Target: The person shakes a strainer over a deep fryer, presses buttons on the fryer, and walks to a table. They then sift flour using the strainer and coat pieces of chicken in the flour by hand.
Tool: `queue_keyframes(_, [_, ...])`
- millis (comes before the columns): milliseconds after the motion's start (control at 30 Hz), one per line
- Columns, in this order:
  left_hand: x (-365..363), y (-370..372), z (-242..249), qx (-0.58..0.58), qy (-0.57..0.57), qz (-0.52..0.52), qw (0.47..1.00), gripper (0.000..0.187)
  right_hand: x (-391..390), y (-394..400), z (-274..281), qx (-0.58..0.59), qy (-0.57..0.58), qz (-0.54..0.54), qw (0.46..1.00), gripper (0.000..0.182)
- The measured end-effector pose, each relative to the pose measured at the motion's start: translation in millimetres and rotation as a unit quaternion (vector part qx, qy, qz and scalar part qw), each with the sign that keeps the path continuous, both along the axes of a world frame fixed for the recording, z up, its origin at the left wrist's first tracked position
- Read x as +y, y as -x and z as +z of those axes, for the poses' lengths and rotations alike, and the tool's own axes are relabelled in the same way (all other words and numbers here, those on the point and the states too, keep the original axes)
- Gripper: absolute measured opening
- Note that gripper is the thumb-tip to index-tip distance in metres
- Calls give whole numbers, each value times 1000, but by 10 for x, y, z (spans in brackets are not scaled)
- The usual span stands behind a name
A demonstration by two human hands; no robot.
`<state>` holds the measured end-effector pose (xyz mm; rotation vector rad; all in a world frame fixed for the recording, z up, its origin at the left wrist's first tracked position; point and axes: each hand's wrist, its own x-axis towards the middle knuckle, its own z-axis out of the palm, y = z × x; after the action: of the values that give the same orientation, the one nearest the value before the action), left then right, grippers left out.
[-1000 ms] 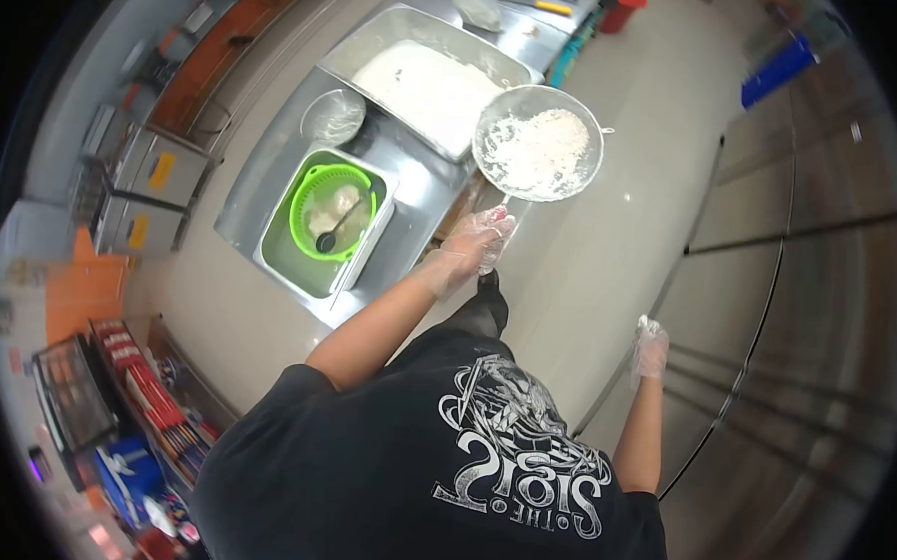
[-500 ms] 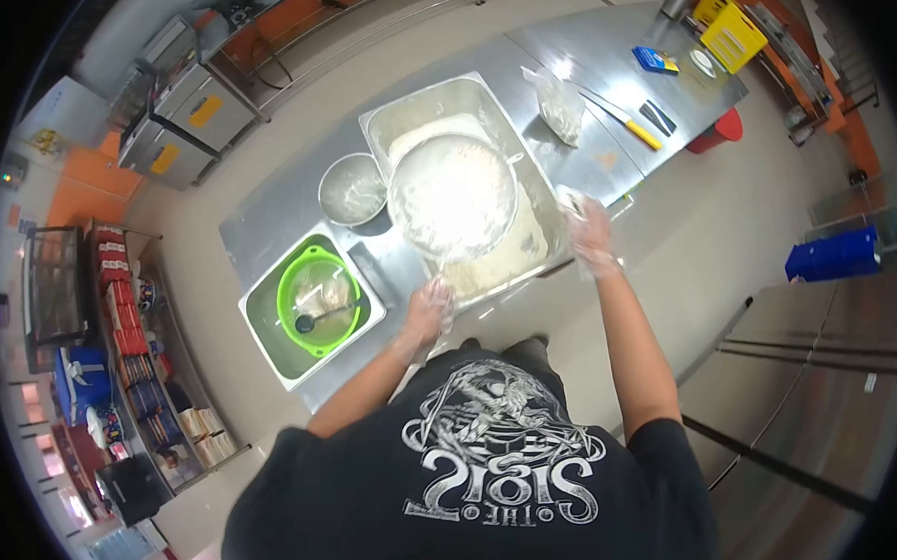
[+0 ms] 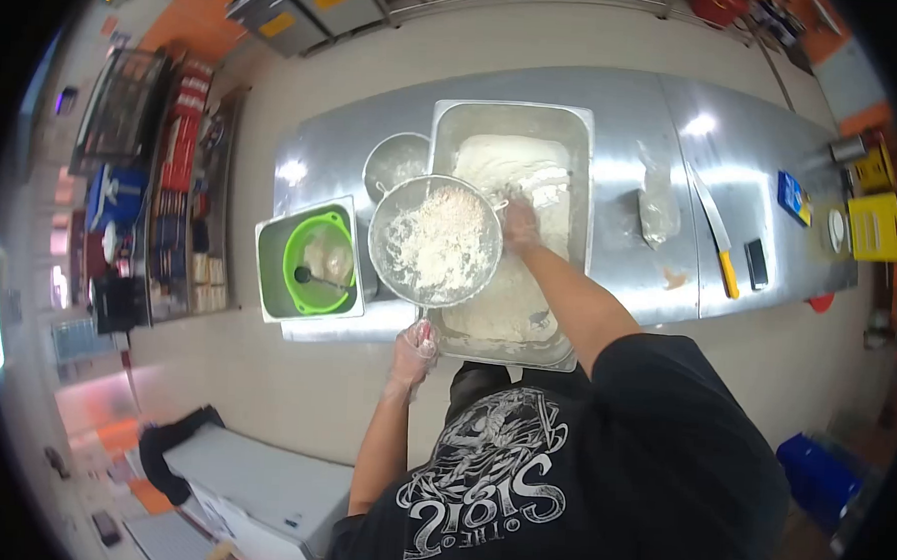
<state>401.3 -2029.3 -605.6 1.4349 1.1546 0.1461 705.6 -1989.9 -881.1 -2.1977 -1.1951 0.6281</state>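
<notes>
From the head camera: the gloved left hand (image 3: 415, 349) is closed around the handle of a sieve (image 3: 432, 244) of white powder, above the left edge of a metal pan (image 3: 580, 176). The right arm stretches forward, its hand (image 3: 519, 226) at the pan's powder (image 3: 504, 162); its grip is unclear. Left, a green basket (image 3: 293, 245) holds a black spoon (image 3: 303, 275).

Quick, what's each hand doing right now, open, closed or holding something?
Left hand: closed, holding the sieve by its handle.
Right hand: in or over the metal pan; blurred, so open or closed can't be told.
</notes>
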Motion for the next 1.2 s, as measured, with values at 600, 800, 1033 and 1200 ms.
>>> queue_keyframes(600, [100, 161, 269, -6, -15, -3, 1000, 23, 44, 468, 1304, 51, -30, 271, 961, 50])
queue_keyframes(800, [197, 270, 306, -66, 91, -30, 993, 40, -771, 1281, 1624, 192, 23, 219, 956, 49])
queue_keyframes(1033, [328, 427, 198, -196, 127, -111, 966, 31, -952, 1754, 1606, 318, 72, 191, 926, 53])
queue_keyframes(1200, [352, 440, 245, -214, 115, -125, 962, 30, -816, 1814, 1388, 296, 145, 192, 924, 56])
